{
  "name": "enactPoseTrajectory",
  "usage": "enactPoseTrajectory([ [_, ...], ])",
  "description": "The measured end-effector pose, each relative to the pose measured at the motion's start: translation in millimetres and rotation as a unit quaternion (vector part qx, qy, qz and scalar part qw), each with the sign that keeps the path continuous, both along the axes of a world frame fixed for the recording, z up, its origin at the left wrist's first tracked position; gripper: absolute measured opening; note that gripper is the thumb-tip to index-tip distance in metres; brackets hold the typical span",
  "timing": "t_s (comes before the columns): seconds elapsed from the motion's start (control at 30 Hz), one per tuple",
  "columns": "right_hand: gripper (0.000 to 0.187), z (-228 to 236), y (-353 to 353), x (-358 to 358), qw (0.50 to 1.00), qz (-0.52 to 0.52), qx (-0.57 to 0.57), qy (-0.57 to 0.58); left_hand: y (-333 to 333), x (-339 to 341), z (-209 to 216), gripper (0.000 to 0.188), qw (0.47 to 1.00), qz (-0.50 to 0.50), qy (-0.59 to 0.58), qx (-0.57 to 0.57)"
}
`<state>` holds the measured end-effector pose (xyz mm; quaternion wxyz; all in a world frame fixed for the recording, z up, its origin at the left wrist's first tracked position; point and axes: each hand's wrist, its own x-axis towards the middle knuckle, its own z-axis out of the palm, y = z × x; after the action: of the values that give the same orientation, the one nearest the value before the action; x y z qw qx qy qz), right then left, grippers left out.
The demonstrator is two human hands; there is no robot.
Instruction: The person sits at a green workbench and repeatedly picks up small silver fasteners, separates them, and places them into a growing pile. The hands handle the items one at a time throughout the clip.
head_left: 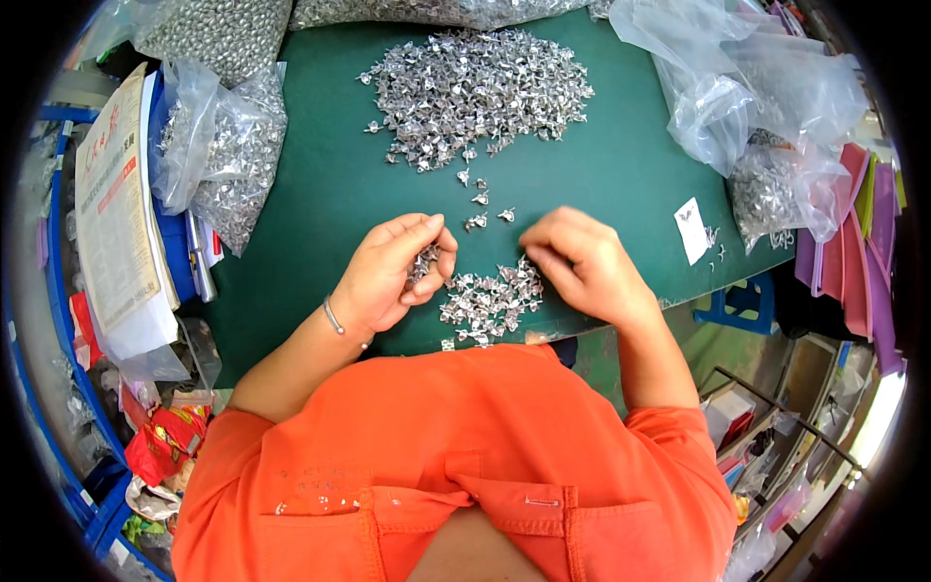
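Observation:
Small silvery metal parts, with a cup-like shape and thin prongs, lie in a small pile [485, 308] at the near edge of the green table [330, 136]. Cupped beside that pile, my left hand [386, 270] has its fingers curled round a cluster of the same metal parts [423, 264]. To the right of the pile is my right hand [593, 264], its thumb and fingers drawn together; whatever they may pinch is hidden. A larger heap of these parts [475, 92] spreads over the far middle, with a few loose ones [477, 222] between heap and hands.
Clear plastic bags of metal parts stand at the back left [238, 145] and right [776, 189]. A newspaper [121, 194] leans at the left by blue racking [73, 320]. A white slip [691, 231] lies on the right. Below the table's right edge is a blue stool [742, 306].

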<state>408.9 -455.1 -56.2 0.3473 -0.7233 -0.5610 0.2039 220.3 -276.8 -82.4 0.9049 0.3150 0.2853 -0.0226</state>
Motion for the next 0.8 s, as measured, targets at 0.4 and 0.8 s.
enactPoseTrajectory([
  [0.4,0.008,-17.4,25.1,-9.3,0.994,-0.048,0.055,-0.076,-1.5,0.1,2.0,0.028,1.000,0.002,0.009,0.007],
  [0.8,0.011,-10.7,37.5,-21.1,0.993,-0.001,0.073,-0.091,-2.3,0.2,3.4,0.033,0.999,-0.028,0.017,-0.006],
])
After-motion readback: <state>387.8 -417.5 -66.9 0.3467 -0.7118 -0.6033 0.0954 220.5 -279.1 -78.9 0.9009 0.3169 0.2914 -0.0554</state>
